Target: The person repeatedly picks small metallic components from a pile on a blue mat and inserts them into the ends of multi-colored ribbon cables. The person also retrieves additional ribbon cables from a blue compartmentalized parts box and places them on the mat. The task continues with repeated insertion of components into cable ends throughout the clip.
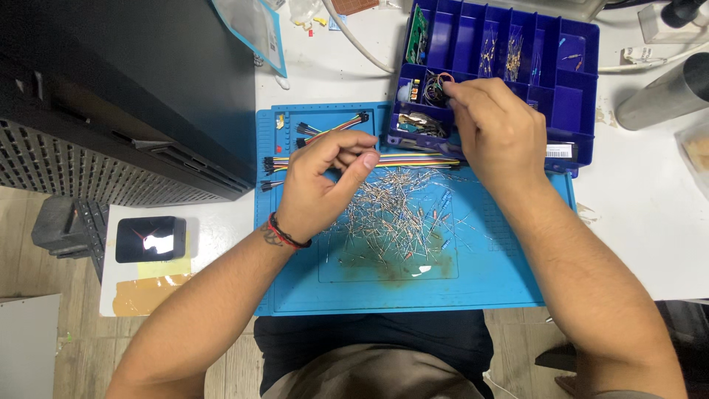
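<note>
The left hand [325, 177] hovers over the blue work mat [295, 288], its thumb and forefinger pressed together; whether a small part sits between them I cannot tell. The right hand [495, 125], at 1 o'clock from it, reaches into the dark blue compartment box [576, 44], fingertips closed near a coil of thin wires [436, 85]; a true pinch on them is not clear.

The heap of loose resistors [399, 214] lies at the mat centre, just below both hands. Their leads are thin, stiff and tangled, so a wrist moving across could catch them and scatter parts over the mat edge. The flat ribbon of coloured jumper wires [413, 160], at 12 o'clock from the heap, is soft and could be dragged along. The mat looks rubbery with a low rim, the box hard glossy plastic
</note>
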